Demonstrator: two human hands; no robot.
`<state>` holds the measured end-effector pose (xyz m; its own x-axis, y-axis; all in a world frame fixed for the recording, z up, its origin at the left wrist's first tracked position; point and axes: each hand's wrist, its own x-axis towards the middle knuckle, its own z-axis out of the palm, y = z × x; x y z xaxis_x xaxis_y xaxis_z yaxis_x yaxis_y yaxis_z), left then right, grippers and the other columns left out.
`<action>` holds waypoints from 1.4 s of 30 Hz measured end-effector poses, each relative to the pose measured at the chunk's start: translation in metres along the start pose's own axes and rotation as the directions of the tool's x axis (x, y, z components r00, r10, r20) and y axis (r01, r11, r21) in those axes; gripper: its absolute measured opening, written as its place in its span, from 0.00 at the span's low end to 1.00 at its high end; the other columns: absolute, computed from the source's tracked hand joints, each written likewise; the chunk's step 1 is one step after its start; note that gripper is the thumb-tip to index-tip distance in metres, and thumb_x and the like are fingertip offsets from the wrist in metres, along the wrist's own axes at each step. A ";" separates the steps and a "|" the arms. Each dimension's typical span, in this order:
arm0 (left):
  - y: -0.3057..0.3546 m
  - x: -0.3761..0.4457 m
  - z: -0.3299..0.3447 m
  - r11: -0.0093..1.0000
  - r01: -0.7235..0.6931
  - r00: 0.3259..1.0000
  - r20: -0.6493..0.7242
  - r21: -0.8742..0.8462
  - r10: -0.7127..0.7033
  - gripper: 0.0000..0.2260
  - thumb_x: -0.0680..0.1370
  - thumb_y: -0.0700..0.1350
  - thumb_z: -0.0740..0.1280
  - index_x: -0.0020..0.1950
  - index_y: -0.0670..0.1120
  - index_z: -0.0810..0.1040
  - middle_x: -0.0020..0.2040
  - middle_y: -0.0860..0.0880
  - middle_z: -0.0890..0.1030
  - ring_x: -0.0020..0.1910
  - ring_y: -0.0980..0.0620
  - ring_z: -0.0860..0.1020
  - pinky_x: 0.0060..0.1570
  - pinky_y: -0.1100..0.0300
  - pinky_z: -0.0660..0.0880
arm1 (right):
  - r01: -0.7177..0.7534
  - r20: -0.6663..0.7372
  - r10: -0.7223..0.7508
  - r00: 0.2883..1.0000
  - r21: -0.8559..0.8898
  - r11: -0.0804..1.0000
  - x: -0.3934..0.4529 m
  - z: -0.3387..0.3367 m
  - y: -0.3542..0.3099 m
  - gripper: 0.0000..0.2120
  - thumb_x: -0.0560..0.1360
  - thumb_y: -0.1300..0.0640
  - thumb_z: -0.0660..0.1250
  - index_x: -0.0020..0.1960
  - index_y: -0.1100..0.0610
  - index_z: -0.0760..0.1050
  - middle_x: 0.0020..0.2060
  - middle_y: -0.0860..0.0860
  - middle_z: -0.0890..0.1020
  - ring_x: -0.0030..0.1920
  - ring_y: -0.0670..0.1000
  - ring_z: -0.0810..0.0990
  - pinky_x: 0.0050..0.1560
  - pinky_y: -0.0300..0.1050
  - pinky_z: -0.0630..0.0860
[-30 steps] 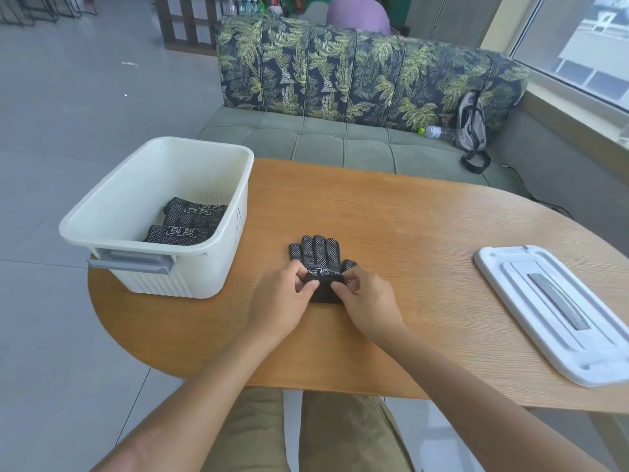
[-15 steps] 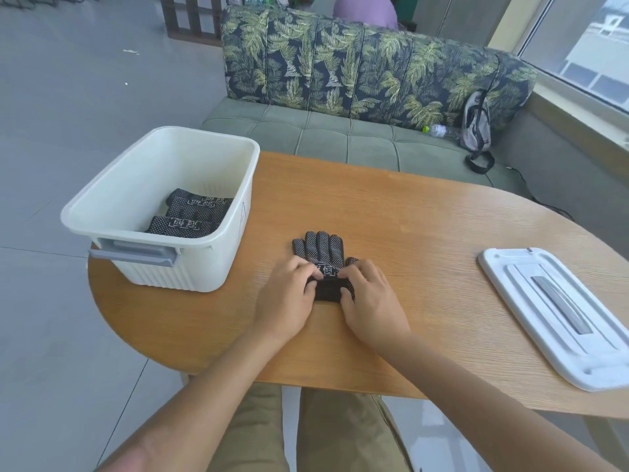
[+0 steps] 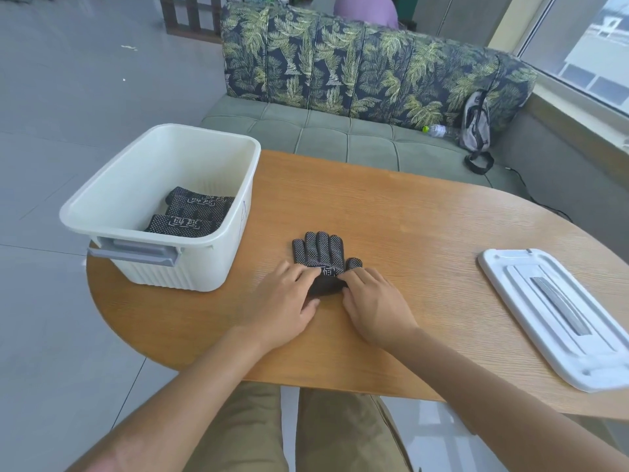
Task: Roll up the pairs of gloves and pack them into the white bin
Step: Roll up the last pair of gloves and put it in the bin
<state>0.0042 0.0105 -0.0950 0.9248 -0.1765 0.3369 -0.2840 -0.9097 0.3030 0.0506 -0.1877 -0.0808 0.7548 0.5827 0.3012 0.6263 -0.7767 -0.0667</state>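
gloves: black dotted pair (image 3: 320, 257) flat on the wooden table (image 3: 391, 212), cuff end partly rolled
left hand (image 3: 280, 306): fingers curled over the roll
right hand (image 3: 376, 301): same, other side
white bin (image 3: 211, 277): rolled pairs (image 3: 190, 214) already inside
left to do: finish rolling, drop it in

Both hands — left hand (image 3: 284, 303) & right hand (image 3: 372, 303) — pressing the part-rolled gloves (image 3: 321, 264) on the table (image 3: 408, 216); white bin (image 3: 163, 212) nearby w/ rolled pairs (image 3: 194, 212).
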 end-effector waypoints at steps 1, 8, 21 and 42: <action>0.001 -0.001 -0.001 1.000 0.016 1.000 -0.011 -0.019 -0.016 0.22 0.78 0.52 0.67 0.71 0.47 0.72 0.62 0.52 0.78 0.62 0.51 0.72 0.60 0.56 0.73 | -0.008 -0.003 0.008 1.000 0.036 0.999 -0.001 -0.002 0.000 0.10 0.78 0.58 0.63 0.58 0.56 0.76 0.51 0.50 0.80 0.53 0.54 0.78 0.49 0.48 0.78; 0.003 -0.010 -0.002 0.963 0.172 0.980 -0.063 -0.208 -0.189 0.06 0.80 0.52 0.66 0.53 0.51 0.77 0.50 0.58 0.76 0.53 0.56 0.70 0.49 0.61 0.69 | -0.043 0.003 0.043 0.999 0.198 0.979 -0.012 -0.008 -0.006 0.10 0.80 0.54 0.61 0.58 0.55 0.76 0.48 0.48 0.79 0.54 0.50 0.72 0.53 0.47 0.74; 0.003 0.021 0.001 0.848 0.460 0.881 0.019 -0.263 -0.472 0.14 0.77 0.54 0.69 0.39 0.46 0.75 0.40 0.50 0.77 0.43 0.47 0.76 0.42 0.51 0.73 | -0.501 0.220 0.450 0.865 0.414 0.760 0.023 -0.007 -0.004 0.09 0.77 0.45 0.66 0.50 0.50 0.74 0.36 0.44 0.76 0.37 0.43 0.75 0.33 0.38 0.67; -0.008 0.005 0.001 0.996 -0.020 0.996 -0.083 0.088 0.027 0.18 0.75 0.54 0.72 0.61 0.48 0.79 0.62 0.54 0.78 0.62 0.52 0.74 0.54 0.58 0.77 | 0.033 0.039 -0.028 0.999 -0.157 0.987 0.010 0.004 -0.005 0.12 0.77 0.54 0.59 0.56 0.57 0.76 0.53 0.51 0.78 0.53 0.55 0.77 0.51 0.52 0.77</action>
<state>0.0116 0.0164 -0.0968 0.8924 -0.1692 0.4183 -0.2789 -0.9355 0.2168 0.0560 -0.1774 -0.0812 0.7441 0.6128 0.2660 0.6127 -0.7847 0.0939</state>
